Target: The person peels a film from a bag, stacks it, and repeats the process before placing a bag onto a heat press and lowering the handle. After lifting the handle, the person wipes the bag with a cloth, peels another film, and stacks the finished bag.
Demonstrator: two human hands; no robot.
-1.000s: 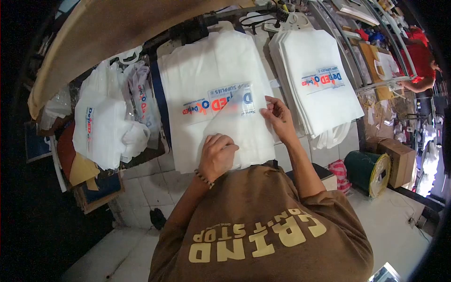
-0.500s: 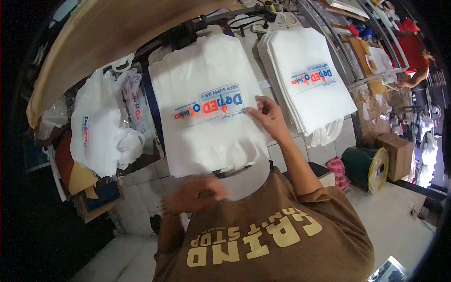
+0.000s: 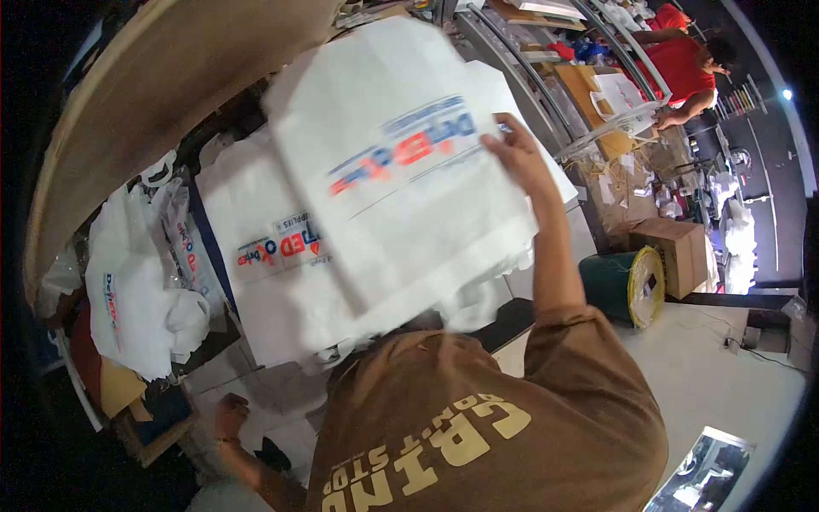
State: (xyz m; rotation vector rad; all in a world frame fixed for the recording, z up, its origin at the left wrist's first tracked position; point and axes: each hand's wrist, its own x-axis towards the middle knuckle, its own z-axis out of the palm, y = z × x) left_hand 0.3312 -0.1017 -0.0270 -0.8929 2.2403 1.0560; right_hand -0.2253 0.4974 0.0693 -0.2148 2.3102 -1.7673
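Note:
My right hand is closed on the edge of a white printed bag, gripped between thumb and fingers beside the blue and orange lettering. This bag is raised and slightly blurred. It partly covers a stack of similar white bags on the left and a second stack on the right. Low at the left, away from the bags, my left hand hangs with its fingers loosely bent and nothing seen in it.
More printed bags lie at the far left, beneath a curved wooden board. At right stand a green spool and a cardboard box. Beyond a metal frame, a person in a red shirt is at a bench.
My right hand has lifted the top bag from the left stack and carried it right, towards the other stack. My left hand has moved down and left, away from the bags. The view has shifted.

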